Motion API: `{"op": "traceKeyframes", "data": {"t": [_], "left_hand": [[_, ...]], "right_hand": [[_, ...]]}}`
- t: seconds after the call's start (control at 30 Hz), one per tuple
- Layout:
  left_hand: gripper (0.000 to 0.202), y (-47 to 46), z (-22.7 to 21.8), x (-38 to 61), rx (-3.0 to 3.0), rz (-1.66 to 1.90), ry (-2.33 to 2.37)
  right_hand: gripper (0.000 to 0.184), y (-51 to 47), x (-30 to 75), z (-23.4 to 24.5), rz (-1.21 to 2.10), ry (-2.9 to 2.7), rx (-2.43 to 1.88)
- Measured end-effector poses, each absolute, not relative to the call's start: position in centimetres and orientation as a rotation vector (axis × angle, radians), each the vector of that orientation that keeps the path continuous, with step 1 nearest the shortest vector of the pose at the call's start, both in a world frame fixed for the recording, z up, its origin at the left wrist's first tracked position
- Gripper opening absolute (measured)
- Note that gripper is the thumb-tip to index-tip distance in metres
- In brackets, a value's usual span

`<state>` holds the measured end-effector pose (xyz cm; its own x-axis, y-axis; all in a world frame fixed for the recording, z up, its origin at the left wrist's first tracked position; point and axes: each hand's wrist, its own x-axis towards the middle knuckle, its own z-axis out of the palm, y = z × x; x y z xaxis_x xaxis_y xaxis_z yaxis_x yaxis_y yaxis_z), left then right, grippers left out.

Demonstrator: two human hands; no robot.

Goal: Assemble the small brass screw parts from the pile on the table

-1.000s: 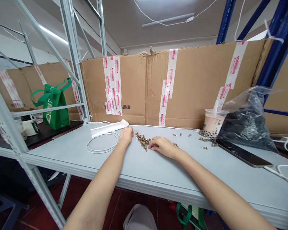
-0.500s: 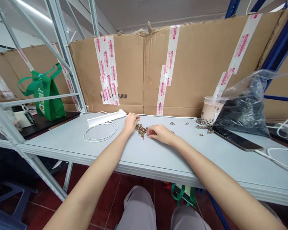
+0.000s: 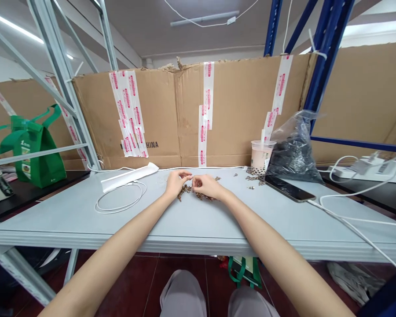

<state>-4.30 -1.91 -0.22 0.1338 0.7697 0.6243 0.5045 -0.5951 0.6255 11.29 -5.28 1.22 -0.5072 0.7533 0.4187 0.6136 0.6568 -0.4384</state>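
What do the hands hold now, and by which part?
Cannot be told: left hand and right hand pinch fingertips together above the pile of small brass-coloured metal parts.

Black letters "HINA" on brown corrugated cardboard wall at desk's far edge, beside white tape strips with red print (print too small to read). Label on clear plastic drink cup illegible.

One pile of small metal parts, one cup, one phone.
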Motion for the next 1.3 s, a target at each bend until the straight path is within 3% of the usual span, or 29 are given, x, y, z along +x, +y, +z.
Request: {"op": "traceKeyframes", "data": {"t": [0.3, 0.5, 0.7, 0.97, 1.3], "left_hand": [[0.016, -0.9, -0.7, -6.1, 2.011, 1.529, 1.397], [0.018, -0.7, -0.7, -6.4, 2.036, 1.502, 1.381], [0.018, -1.1, -0.8, -5.7, 2.108, 1.464, 1.322], [0.014, -0.9, -1.0, -5.8, 2.200, 1.407, 1.278], [0.019, -2.2, -0.4, -5.3, 2.359, 1.291, 1.262]], "right_hand": [[0.024, -5.2, 10.9, 0.2, -0.124, -2.434, -1.050], [0.015, -5.5, 10.0, 0.0, -0.096, -2.521, -0.992], [0.005, -5.4, 10.1, 0.0, 0.139, -2.466, -0.963], [0.011, -4.8, 10.8, 0.0, 0.321, -2.365, -0.938], [0.011, -3.8, 12.1, 0.7, 0.320, -1.977, -0.925]]}}
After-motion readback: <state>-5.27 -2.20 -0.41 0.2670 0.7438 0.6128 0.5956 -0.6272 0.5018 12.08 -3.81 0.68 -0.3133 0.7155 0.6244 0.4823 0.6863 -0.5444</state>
